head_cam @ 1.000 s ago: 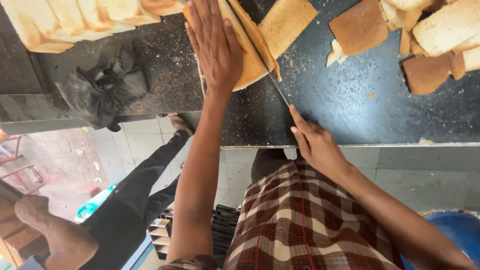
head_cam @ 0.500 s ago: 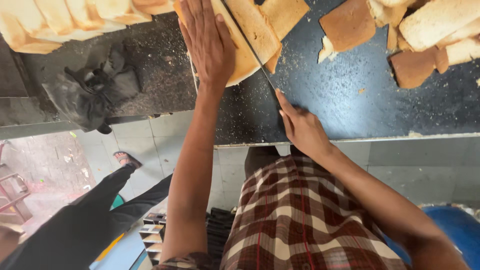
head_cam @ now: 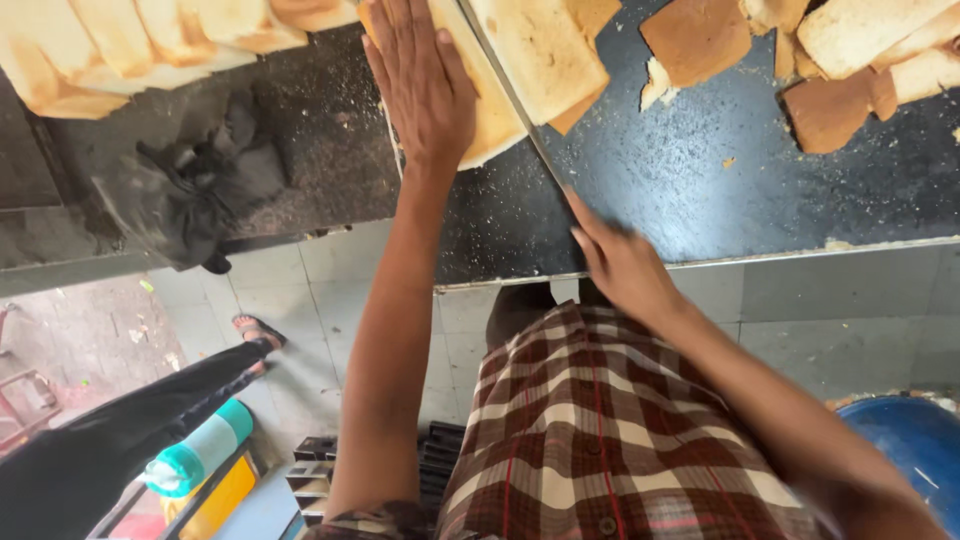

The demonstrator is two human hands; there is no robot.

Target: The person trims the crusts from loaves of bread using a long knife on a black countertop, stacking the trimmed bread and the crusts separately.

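Fingers held together and flat, the left hand [head_cam: 425, 85] presses down on a stack of bread slices [head_cam: 500, 80] at the counter's near edge. The right hand [head_cam: 625, 265] is clenched on the handle of a long knife [head_cam: 510, 100], whose blade runs up through the stack. The dark speckled counter [head_cam: 680, 190] is strewn with crumbs, cut crusts [head_cam: 700, 40] and a crumpled black bag [head_cam: 195, 195]. Below lie pale floor tiles [head_cam: 330, 300] and another person's sandalled foot [head_cam: 255, 330].
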